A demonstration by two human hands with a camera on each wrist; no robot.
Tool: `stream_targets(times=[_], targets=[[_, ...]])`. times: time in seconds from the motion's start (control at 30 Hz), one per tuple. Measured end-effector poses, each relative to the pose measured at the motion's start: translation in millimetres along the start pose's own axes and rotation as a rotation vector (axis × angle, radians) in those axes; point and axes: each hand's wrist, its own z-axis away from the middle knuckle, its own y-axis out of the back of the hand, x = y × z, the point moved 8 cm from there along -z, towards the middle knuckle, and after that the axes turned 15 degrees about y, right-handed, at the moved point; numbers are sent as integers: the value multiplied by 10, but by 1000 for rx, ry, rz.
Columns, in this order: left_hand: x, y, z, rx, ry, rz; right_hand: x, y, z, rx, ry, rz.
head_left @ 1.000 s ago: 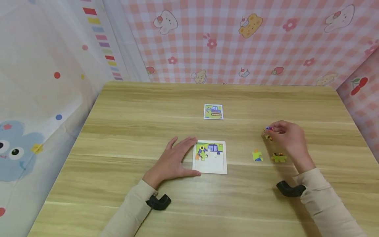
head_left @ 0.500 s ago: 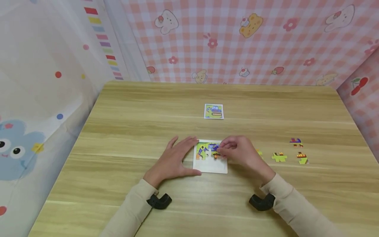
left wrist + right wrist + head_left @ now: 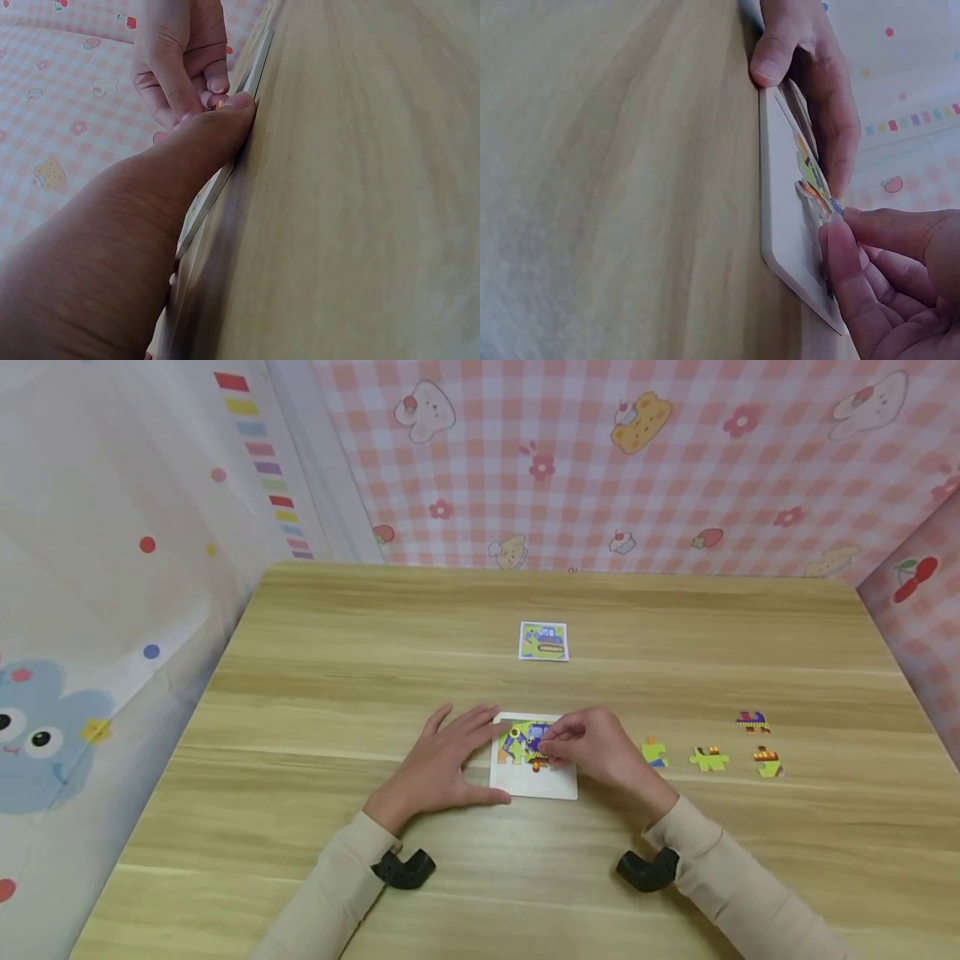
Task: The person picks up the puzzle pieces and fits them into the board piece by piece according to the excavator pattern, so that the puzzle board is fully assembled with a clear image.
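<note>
My left hand (image 3: 438, 768) lies at the left side of a white square puzzle tray (image 3: 525, 783), fingers spread. Its fingertips reach the far left corner and its thumb the near left corner. With thumb and fingertips, my right hand (image 3: 600, 747) pinches a puzzle piece (image 3: 537, 765) over the tray's middle right. In the right wrist view the puzzle piece (image 3: 814, 195) is tilted, overlapping the tray (image 3: 784, 232), and partly hidden by the fingertips. Joined pieces with a green and purple digger picture fill the tray's upper part; its lower part is bare white.
To the right on the wooden table (image 3: 360, 660) lie several loose pieces: a green-blue piece (image 3: 653, 753), a green piece (image 3: 708, 760), a purple-red piece (image 3: 753, 722) and a green-orange piece (image 3: 768, 763). A small picture card (image 3: 543, 642) lies beyond the tray.
My right hand has carried the puzzle piece left from the loose pieces to over the tray, then slightly further left. Two loose pieces it covered now show. My left hand stays put.
</note>
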Motion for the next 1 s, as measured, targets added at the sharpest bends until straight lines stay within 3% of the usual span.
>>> stream_targets(times=[0.4, 0.7, 1.0], targets=[[13, 14, -5, -8, 4, -14, -91, -62, -15, 17, 61, 116], [12, 2, -1, -20, 12, -10, -108, -110, -5, 8, 120, 140], [19, -3, 1, -20, 10, -9, -206, -163, 7, -1, 238, 273]])
